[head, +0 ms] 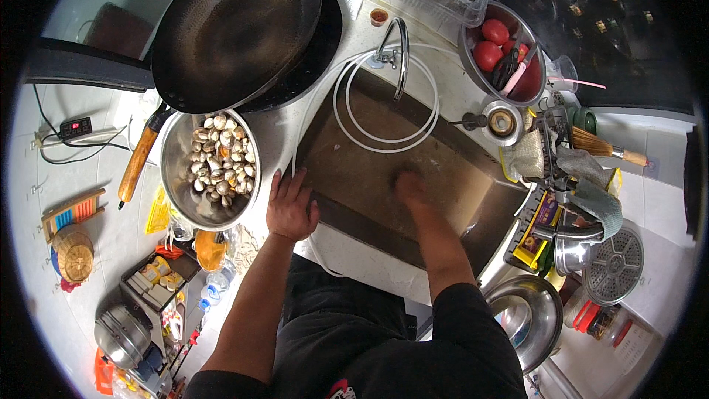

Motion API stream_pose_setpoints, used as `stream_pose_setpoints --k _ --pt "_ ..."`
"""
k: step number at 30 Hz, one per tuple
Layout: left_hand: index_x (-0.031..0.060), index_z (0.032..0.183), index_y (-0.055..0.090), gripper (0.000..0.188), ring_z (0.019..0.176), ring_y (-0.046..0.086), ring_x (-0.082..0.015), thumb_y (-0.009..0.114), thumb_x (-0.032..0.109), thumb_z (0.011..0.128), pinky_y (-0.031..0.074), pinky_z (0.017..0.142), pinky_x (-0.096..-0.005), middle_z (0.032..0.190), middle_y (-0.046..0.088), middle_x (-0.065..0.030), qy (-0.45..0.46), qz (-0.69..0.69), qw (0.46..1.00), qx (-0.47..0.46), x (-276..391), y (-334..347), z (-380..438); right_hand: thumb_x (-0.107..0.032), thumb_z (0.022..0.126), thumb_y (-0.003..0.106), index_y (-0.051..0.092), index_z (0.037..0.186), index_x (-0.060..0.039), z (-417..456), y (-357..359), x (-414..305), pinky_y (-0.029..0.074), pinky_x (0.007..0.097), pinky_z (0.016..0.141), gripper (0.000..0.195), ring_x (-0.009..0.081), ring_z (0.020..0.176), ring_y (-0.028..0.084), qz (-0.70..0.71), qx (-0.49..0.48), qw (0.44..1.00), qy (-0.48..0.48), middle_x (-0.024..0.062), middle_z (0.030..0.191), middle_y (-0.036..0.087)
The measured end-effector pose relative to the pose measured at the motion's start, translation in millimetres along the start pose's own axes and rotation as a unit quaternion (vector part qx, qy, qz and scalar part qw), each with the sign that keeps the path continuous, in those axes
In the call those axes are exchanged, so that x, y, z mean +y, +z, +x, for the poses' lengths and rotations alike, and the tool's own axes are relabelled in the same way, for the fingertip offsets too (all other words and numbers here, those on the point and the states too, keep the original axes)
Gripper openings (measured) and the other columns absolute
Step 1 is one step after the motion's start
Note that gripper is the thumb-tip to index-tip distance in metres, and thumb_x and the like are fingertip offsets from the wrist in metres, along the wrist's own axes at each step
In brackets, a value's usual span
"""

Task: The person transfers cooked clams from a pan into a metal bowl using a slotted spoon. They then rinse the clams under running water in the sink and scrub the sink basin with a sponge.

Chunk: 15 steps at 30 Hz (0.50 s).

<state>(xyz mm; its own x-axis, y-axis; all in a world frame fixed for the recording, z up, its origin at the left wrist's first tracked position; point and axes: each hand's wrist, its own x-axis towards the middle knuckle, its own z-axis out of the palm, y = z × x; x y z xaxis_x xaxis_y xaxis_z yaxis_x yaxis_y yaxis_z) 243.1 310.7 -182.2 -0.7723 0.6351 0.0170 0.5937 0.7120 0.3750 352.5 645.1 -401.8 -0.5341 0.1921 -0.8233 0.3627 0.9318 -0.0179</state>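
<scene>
My left hand (290, 206) rests with fingers spread on the counter at the left edge of the sink (354, 221). Murky brownish water (354, 166) stands in the sink, and my right hand (409, 185) reaches down into it; its fingers are hidden, so what they touch cannot be seen. A white hose (382, 151) lies in loops around the chrome faucet (402, 55) and over the water. Left of my left hand, a steel bowl (256, 199) holds many clams (221, 160).
A large wok (238, 33) sits beyond the clam bowl, its wooden handle (135, 163) pointing towards me. At the back right, a metal bowl (471, 61) holds tomatoes (488, 56) and a pink-handled knife (514, 78). A crowded dish rack (545, 177) stands right of the sink, near steel basins (545, 321).
</scene>
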Motion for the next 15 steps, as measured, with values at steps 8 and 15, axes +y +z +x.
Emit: stream_pose_setpoints --k 8,15 --pt "0.0049 0.099 0.07 0.029 0.123 0.055 -0.0349 0.066 0.024 0.079 0.025 0.122 -0.0528 0.141 0.056 -0.0169 -0.004 -0.004 1.0 0.001 2 -1 2 -0.015 0.095 0.053 0.068 0.127 -0.0023 -4 9 0 0.049 0.049 0.103 0.037 0.0359 0.122 0.063 -0.043 0.027 0.999 -0.009 0.0215 0.131 0.065" --pt "0.0048 0.099 0.07 0.029 0.123 0.056 -0.0347 0.065 0.024 0.079 0.025 0.123 -0.0523 0.141 0.056 -0.0159 0.002 -0.004 1.0 0.005 0 0 1 -0.013 0.091 0.059 0.074 0.115 -0.0022 -3 19 0 0.053 0.0476 0.097 0.03 0.0363 0.116 0.066 -0.02 0.012 1.0 -0.01 0.0223 0.126 0.068"
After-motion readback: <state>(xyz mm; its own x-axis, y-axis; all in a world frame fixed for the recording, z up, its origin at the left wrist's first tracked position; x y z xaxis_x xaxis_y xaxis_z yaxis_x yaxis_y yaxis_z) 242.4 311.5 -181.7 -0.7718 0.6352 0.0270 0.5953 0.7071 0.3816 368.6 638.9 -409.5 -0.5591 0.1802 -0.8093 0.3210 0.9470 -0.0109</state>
